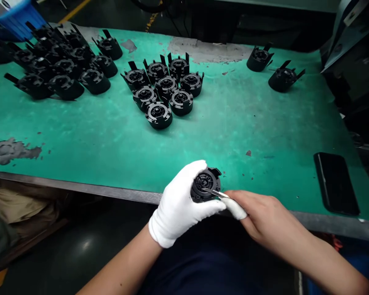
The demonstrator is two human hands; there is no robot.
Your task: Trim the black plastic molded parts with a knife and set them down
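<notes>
In the head view, nearest to the camera is dark blue clothing [197, 266], between the two forearms of the person. The left hand [180, 200] wears a white glove; its fingers and thumb are curved apart and clamped around a black round part [203, 180]. This part is at the front edge of the green bench [110, 143] — whether it touches the bench, I cannot tell. Its open face is turned up toward the camera. It looks dull black, with rings inside one another, small holes near the middle, and a short tab standing out at the upper right of the rim.

The right hand [261, 209] is bare, except for a white cover [236, 208] on one digit. Its fingers are closed on a slim metal tool [214, 191], and the tip of this tool lies over the inner rings of the part.

Farther on the bench stand similar black parts: a cluster of eight [166, 84] in the middle, a bigger crowd [64, 84] at left, and a pair [284, 78] at right — many with upright tabs. A dark phone [336, 183] lies near the right end.
</notes>
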